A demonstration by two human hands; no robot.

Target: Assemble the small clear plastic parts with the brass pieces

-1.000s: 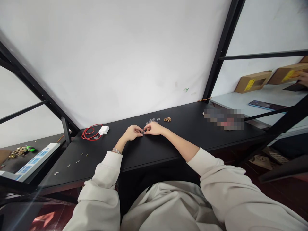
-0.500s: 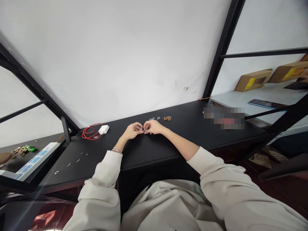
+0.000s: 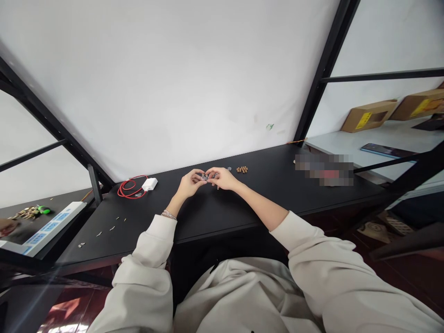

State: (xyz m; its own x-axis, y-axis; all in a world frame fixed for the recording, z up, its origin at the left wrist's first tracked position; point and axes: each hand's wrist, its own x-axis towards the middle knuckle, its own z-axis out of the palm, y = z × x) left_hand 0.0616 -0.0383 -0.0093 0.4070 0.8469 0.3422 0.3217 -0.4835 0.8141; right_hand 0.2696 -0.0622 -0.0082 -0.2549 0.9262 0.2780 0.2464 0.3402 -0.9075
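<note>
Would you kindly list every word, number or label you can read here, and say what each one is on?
Nothing here can be read.
The yellow labels on the cardboard boxes: too small.
The blue markings on the power strip: blurred.
The pixelated patch on the black table: masked.
The small pieces pinched between left hand and right hand: no marking visible.

Both hands meet over the black table point(image 3: 222, 212). The left hand point(image 3: 189, 182) and right hand point(image 3: 224, 178) pinch small beads point(image 3: 205, 176) left of the brown beads point(image 3: 242, 169)

Red cable point(image 3: 129, 189) lies beside white charger point(image 3: 150, 184), phone point(image 3: 381, 149) near cardboard box point(image 3: 368, 116).
</note>
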